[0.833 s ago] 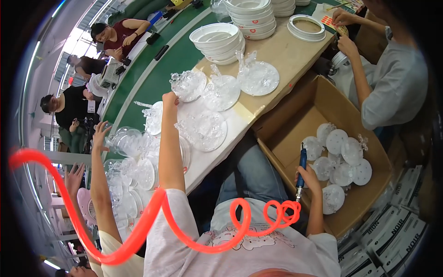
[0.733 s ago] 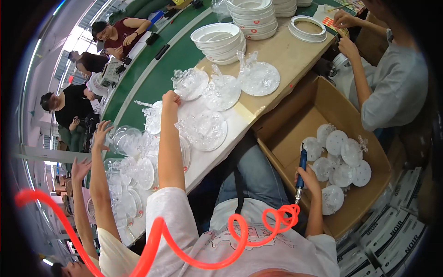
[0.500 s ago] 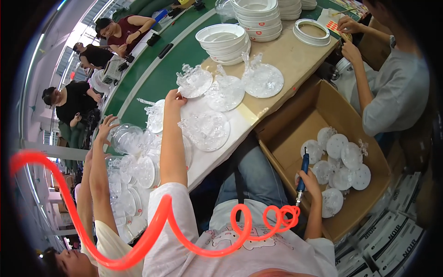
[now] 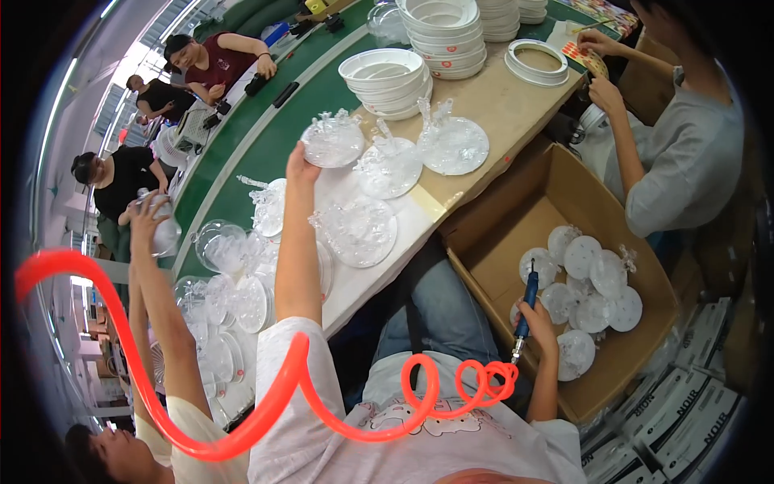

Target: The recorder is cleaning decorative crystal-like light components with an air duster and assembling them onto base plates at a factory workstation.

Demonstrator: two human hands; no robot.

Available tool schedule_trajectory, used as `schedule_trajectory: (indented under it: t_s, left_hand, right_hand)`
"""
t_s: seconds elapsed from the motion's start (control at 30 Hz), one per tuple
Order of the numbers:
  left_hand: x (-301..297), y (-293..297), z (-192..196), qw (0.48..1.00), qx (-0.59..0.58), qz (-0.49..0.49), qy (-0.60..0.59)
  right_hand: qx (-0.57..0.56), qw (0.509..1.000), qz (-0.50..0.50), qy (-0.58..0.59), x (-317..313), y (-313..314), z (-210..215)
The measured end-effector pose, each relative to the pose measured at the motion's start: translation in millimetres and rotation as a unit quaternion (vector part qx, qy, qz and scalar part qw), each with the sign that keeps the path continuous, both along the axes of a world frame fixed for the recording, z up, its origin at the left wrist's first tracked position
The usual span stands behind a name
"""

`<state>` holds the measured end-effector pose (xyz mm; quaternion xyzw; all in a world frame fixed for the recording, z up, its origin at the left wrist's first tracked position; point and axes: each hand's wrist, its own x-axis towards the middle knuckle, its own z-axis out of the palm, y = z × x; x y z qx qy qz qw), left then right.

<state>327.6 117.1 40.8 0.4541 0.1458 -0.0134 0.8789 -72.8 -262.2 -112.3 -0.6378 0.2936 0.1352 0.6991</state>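
Left hand [image 4: 301,167]: grip closed on the edge of a clear-and-white plastic disc [image 4: 332,143], at the surface [image 4: 528,109], beside similar discs [image 4: 389,169]. Right hand [image 4: 538,324]: grip wrapped around a blue pen-shaped air tool [image 4: 526,305], tip up, red coiled hose [image 4: 423,360] attached. Cardboard box [image 4: 516,216] nearby held loose round pieces [image 4: 582,256]. White ring stacks [image 4: 387,85] stood on the surface.

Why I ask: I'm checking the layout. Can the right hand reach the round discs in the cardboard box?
Probably yes: the right hand looks close to the discs, and the open box leaves the way free. But it holds a blue tool, so picking one up looks awkward.
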Motion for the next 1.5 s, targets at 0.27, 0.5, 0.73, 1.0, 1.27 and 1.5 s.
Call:
schedule_trajectory:
  t_s: [0.27,0.5,0.73,1.0,1.27,1.5]
  left_hand:
    - [-56.2,-30.9,112.6,0.983,0.027,0.008,-0.183]
    - [-159.6,-119.9,56.3,0.91,-0.23,-0.299,-0.173]
    - [-223.3,-287.3,-57.4,0.956,-0.068,-0.285,-0.019]
    - [-217.5,-327.6,-210.1,0.925,-0.087,-0.317,0.188]
    - [-210.9,-325.5,-248.7,0.879,-0.147,-0.387,0.236]
    - [-210.5,-320.3,-253.0,0.867,-0.14,-0.419,0.229]
  right_hand:
    - [0.097,0.992,-0.053,-0.054,-17.8,-7.1,27.1]
    - [0.193,0.977,-0.032,-0.084,-35.3,-9.9,100.3]
    - [-0.003,0.999,-0.027,-0.045,-92.0,-22.4,117.6]
    - [-0.159,0.987,0.032,-0.011,-69.9,-8.1,104.7]
    - [-0.199,0.977,0.071,0.01,-41.6,5.0,101.7]
    - [-0.201,0.977,0.074,0.016,-35.7,13.1,90.8]
